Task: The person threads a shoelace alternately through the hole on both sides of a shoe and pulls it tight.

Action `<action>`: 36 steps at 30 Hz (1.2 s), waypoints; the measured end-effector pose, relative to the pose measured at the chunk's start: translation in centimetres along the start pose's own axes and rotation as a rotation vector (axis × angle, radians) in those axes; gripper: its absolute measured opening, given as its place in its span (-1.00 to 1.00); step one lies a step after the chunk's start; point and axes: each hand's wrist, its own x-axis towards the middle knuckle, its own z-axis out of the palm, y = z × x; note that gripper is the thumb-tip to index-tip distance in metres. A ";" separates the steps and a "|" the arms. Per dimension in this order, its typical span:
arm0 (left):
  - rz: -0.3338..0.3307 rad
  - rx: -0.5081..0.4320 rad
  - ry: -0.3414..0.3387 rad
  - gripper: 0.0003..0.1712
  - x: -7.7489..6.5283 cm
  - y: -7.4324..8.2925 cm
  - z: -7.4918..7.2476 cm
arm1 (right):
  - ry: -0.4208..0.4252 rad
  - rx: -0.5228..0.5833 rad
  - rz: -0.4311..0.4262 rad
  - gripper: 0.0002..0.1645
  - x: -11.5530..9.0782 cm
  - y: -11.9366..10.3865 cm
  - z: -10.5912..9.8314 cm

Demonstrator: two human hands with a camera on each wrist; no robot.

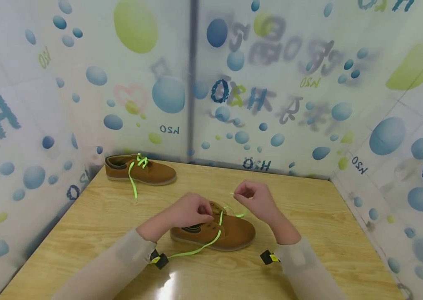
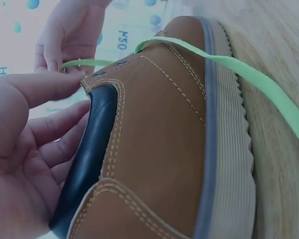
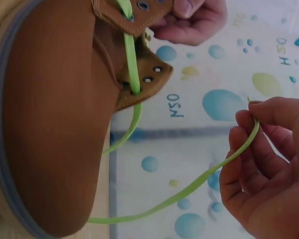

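Observation:
A brown shoe [image 1: 239, 232] stands upright on the table, its toe pointing right. One green shoelace [image 3: 189, 189] runs through its front eyelets, with one length trailing over the near side. My left hand [image 1: 190, 209] is at the shoe's opening; in the left wrist view its thumb [image 2: 50, 89] and fingers pinch the edge of the near eyelet flap. Beyond the shoe, my right hand [image 1: 259, 201] is raised and pinches the lace close to its end between thumb and fingertips. A short tip of lace sticks out past the fingers. The far flap [image 3: 152, 74] has bare eyelets.
Another brown shoe [image 1: 158, 171] with a green lace tied through it stands at the table's back left. The wooden table [image 1: 83, 237] is enclosed by patterned curtains [image 1: 211, 125] at the back and sides. Small black devices [image 1: 267, 257] are strapped at both wrists.

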 end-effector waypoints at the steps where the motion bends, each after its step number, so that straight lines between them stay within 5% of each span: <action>1: 0.000 -0.015 -0.009 -0.93 0.0 0.0 0.1 | -0.010 -0.008 -0.003 -0.91 -0.2 -0.3 0.1; 13: 0.095 -0.005 -0.066 -0.95 0.4 -0.4 0.9 | -0.092 -0.027 -0.055 -0.94 -1.4 -1.9 2.0; 36: 0.045 -0.040 -0.087 -0.93 -0.3 -0.1 0.7 | -0.240 -0.154 0.079 -0.87 -2.7 -2.5 3.0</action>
